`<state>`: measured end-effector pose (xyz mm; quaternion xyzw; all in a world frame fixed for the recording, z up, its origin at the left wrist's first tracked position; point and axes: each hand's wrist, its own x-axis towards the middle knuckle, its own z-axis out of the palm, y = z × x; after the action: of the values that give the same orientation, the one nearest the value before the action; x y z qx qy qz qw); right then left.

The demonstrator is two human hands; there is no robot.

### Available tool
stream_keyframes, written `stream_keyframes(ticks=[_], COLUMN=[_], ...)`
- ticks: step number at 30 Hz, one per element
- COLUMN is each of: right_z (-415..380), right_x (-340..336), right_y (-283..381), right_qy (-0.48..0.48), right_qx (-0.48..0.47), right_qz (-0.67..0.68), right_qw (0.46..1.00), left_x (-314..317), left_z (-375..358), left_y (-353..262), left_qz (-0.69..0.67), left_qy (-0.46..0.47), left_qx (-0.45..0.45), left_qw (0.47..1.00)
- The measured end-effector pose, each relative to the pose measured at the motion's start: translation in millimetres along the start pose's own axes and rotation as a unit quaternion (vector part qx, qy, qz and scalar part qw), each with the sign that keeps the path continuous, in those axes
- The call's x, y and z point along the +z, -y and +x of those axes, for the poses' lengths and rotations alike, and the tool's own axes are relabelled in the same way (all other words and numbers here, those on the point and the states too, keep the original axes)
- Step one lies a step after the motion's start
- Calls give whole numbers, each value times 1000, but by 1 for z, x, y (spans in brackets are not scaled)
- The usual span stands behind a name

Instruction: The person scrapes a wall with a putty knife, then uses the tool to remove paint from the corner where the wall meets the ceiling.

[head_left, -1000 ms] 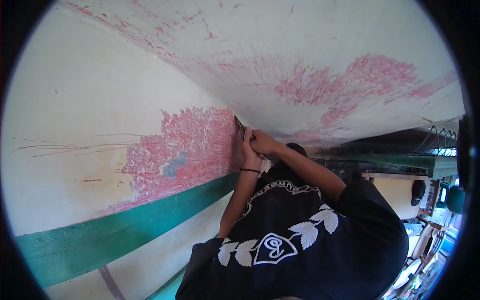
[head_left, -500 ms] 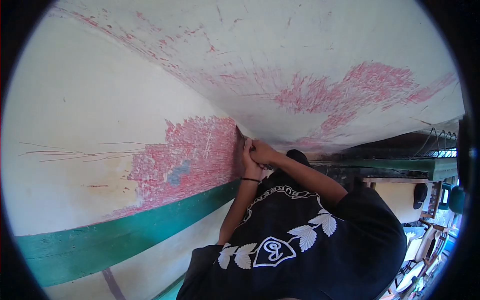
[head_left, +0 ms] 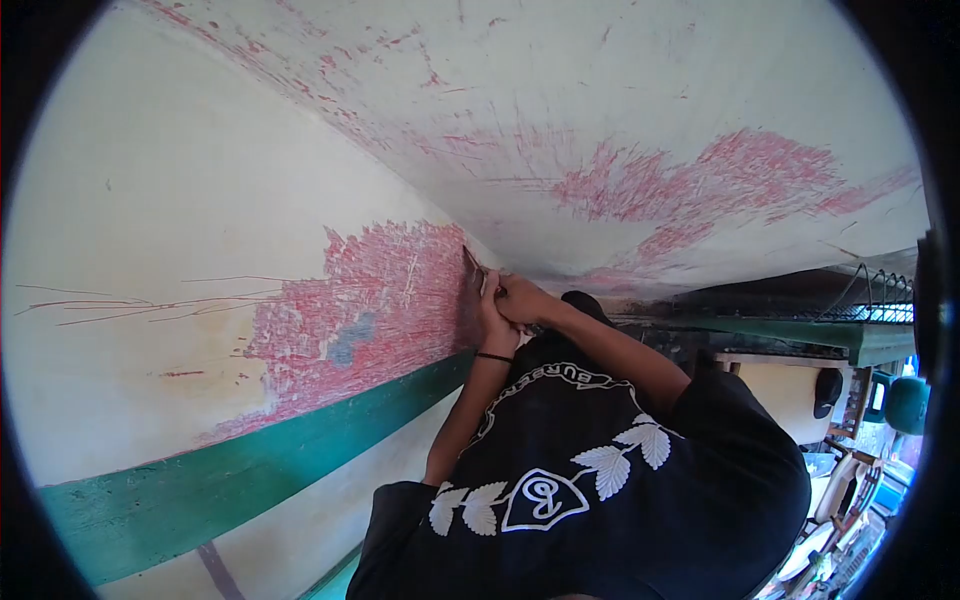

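Both my hands are closed together around a thin, dark-bladed scraper [head_left: 471, 256], whose handle is mostly hidden by my fingers. My left hand [head_left: 493, 312], with a dark band at the wrist, is wrapped round it on the wall side. My right hand [head_left: 527, 301] overlaps the left from the other side. The blade's tip meets the wall near the corner, at the edge of a scraped pink-red patch [head_left: 390, 275] with a small blue-grey spot in it.
The adjoining white wall [head_left: 560, 70] carries more reddish scraped marks. A green painted band [head_left: 250, 455] runs below the patch. To the right are a green shelf [head_left: 780, 335] with a wire rack, a dark cap [head_left: 828, 390] and cluttered furniture.
The view has shifted slightly, with the scraped patch a little further left in it. My hands keep their joint grip on the scraper near the corner.
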<state>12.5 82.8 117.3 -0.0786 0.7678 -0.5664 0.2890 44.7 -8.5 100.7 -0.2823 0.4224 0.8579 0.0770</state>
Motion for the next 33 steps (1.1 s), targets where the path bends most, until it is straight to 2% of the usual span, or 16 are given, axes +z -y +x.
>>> stream_keyframes(ticks=[1,4,6,9,12,14,16,18,22,24,27,30,33], right_z=[3,-2,-10,13,4,9,7,-7,-2,4,9,-9,0], right_x=[-3,-8,-16,16,-7,3,-6,1,-4,-7,6,-11,-5], right_y=[7,17,19,-33,12,-11,-3,11,17,3,-12,21,5], right_qy=[-4,-1,15,-87,14,18,9,1,21,38,-25,4,-10], right_qx=[4,18,11,-156,58,41,19,4,71,76,-66,14,-33], right_qz=[0,13,27,-26,86,58,41,52,66,41,6,60,22], right_qw=[1000,1000,999,984,994,997,999,999,995,996,998,998,999], left_x=[6,16,-10,-4,8,1,6,10,2,-21,-13,1,-3], left_z=[-2,4,16,5,7,1,3,-7,13,32,21,19,15], left_y=[-6,-5,13,5,-13,-3,0,-11,-6,19,11,4,8], left_qz=[24,18,-7,-14,33,31,-13,8,21,1,15,24,10], left_qy=[-3,-45,-3,22,-9,-26,-6,-12,-22,6,-1,-42,-24], left_qx=[40,57,7,-13,-39,-44,-1,-22,-75,5,30,59,23], left_qw=[999,997,1000,1000,999,998,1000,1000,997,1000,999,997,999])
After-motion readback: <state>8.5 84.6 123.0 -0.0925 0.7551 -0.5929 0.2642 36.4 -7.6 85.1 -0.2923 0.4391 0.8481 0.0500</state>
